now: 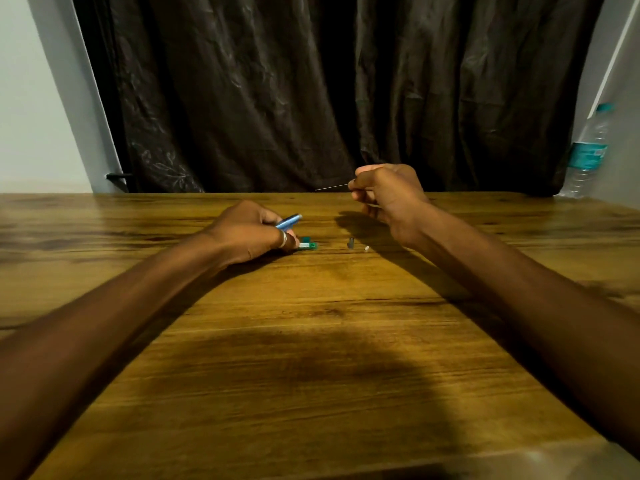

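Note:
My left hand [252, 230] rests on the wooden table [311, 341] and grips a blue pen-like barrel [289, 221] whose tip points right. A small green and white case [307, 245] lies on the table just under its fingers. My right hand [388, 192] is raised above the table and pinches a thin, straight lead or wire [330, 187] that sticks out to the left. Between the hands, on the table, lie a small dark grey piece [350, 243] and a tiny white piece [366, 248].
A dark curtain [329, 91] hangs behind the table's far edge. A clear water bottle [588, 150] with a teal label stands at the far right corner. Pale walls flank the curtain on both sides.

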A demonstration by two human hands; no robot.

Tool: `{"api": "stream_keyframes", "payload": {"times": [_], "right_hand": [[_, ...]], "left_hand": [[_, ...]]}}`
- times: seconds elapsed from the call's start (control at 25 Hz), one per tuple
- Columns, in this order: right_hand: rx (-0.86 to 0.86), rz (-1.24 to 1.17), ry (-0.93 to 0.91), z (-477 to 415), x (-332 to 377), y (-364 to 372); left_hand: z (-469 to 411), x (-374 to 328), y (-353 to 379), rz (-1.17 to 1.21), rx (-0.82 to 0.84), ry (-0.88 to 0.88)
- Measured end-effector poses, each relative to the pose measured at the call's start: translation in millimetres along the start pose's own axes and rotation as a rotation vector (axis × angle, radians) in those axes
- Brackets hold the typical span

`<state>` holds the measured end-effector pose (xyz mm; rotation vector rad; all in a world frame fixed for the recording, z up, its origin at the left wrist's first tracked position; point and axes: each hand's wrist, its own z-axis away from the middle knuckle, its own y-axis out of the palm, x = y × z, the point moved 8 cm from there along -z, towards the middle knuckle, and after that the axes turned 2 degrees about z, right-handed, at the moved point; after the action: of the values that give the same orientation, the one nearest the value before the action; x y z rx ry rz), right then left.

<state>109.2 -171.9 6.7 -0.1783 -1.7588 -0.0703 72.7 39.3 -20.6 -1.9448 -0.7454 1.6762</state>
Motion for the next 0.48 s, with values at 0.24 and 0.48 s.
{"api": "stream_keyframes", "payload": {"times": [0.24, 0.48], "right_hand": [[0.054, -0.014, 0.0, -0.4, -0.7, 4.2], [0.066, 0.007, -0.013, 0.8, 1.3, 4.5]], "left_hand": [[-5.5, 1.6, -0.2, -0.159, 0.037, 0.032], [-2.7, -3.3, -7.2, -0.055, 0.076, 0.016]]}}
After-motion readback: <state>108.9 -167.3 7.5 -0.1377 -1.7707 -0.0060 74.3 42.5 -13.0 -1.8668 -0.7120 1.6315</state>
